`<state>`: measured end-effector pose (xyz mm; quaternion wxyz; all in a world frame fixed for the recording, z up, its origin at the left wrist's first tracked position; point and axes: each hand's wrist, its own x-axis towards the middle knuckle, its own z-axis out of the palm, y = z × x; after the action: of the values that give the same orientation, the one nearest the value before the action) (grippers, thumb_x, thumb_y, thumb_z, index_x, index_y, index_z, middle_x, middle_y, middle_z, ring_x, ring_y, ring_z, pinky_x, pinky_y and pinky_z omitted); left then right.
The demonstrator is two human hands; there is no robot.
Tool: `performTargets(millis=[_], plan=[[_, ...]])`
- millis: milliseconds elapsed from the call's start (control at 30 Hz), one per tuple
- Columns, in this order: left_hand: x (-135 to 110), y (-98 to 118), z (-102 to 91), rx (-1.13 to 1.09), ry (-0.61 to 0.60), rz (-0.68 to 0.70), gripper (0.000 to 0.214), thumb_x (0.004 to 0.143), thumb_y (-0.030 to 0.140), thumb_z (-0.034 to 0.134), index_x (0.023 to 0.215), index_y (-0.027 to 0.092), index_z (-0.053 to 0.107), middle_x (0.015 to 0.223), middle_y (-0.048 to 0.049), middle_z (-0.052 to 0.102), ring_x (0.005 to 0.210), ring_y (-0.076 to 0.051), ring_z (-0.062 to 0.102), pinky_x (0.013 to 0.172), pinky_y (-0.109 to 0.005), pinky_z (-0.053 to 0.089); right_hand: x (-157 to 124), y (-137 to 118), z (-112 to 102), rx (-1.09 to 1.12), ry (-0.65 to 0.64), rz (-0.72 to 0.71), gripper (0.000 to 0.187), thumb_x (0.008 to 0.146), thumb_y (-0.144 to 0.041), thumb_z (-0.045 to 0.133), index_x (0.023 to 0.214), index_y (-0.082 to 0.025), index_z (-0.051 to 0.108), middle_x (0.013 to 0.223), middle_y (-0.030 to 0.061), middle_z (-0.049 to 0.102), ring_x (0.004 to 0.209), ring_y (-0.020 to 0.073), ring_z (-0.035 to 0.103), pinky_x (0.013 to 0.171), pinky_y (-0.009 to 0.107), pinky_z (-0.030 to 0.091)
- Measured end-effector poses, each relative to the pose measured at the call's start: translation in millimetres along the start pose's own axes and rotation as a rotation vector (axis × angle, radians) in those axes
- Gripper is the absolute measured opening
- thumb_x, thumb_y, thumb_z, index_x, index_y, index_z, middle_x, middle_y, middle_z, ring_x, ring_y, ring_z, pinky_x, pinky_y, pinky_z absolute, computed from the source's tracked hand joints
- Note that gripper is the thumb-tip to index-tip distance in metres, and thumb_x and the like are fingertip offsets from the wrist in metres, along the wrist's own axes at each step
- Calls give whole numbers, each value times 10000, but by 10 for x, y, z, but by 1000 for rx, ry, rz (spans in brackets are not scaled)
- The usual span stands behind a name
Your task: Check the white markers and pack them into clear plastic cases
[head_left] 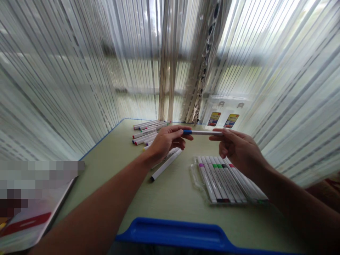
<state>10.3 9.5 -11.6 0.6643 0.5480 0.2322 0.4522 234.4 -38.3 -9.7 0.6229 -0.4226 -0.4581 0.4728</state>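
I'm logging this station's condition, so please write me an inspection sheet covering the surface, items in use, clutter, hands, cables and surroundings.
Surface: pale green tabletop, blue tray at near edge.
Items in use: blue-ended white marker, held roughly level.
Clutter: loose markers, left; clear holder with row of markers, right.
Hands: left hand pinches the blue end, right hand the white end.
Cables: nothing seen.
Surroundings: sheer curtains; clear packaging with two labels at far edge.

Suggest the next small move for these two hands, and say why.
Perhaps lower the blue-ended marker toward the clear plastic tray: the left hand and right hand hold it raised by its ends, and a row of white markers already lies there. Whether room remains is unclear.
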Motion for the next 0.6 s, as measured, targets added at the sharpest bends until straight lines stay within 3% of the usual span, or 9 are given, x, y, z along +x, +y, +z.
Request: performTargets(millis=[200, 600], plan=[[-5, -10, -27, 24, -38, 17, 249, 879, 215, 607, 1055, 91, 733, 865, -121, 754, 584, -109, 619, 608, -272, 482, 17, 9, 0, 8, 14, 29, 186, 884, -291, 646, 905, -137, 747, 787, 95, 760, 365, 65, 491, 342, 195, 440], [-8, -10, -6, 166, 68, 5, 304, 808, 253, 710, 1050, 72, 740, 789, -99, 748, 540, -89, 589, 558, -242, 481, 8, 20, 28, -43, -48, -9, 229, 782, -340, 793, 765, -124, 720, 740, 76, 741, 365, 54, 487, 331, 191, 411]])
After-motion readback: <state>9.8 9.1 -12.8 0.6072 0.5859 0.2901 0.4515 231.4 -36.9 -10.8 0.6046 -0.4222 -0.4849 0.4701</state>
